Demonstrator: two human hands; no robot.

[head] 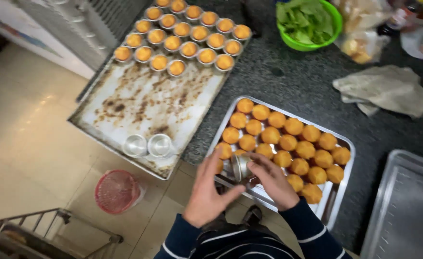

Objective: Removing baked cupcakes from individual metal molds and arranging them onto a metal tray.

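A small metal cup mould point(241, 166) is gripped between my left hand point(210, 189) and my right hand point(271, 178), just above the near left corner of a steel tray point(334, 201). The tray holds several golden round cakes point(293, 144) turned out of their moulds. To the left lies a large stained baking sheet point(144, 105). Its far end carries several cakes still in metal cups point(182, 41). Two empty cups point(148, 146) stand at its near edge. Both hands wear dark blue sleeves with white stripes.
An empty steel tray point(406, 206) sits at the right edge of the dark counter. A crumpled grey cloth point(384, 88) and a green bowl of leaves point(307, 21) lie further back. A red basket point(117, 191) stands on the tiled floor below.
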